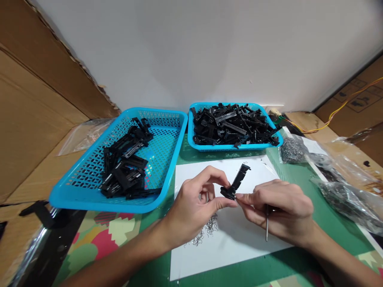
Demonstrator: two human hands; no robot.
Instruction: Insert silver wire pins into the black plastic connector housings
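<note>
My left hand (194,203) pinches the lower end of a slim black plastic part (236,182) above a white paper sheet (227,247). My right hand (278,209) is closed, its fingertips touching the same end of the part, and a thin metal tool (267,227) sticks down from its fist. A small heap of tiny metal springs (206,231) lies on the paper below my left hand.
A blue basket (89,191) at the left holds some black parts; another blue basket (209,148) behind the paper is piled with them. Plastic bags of small metal pieces (338,191) lie at the right. Cardboard walls stand left and right. A green mat (332,223) covers the table.
</note>
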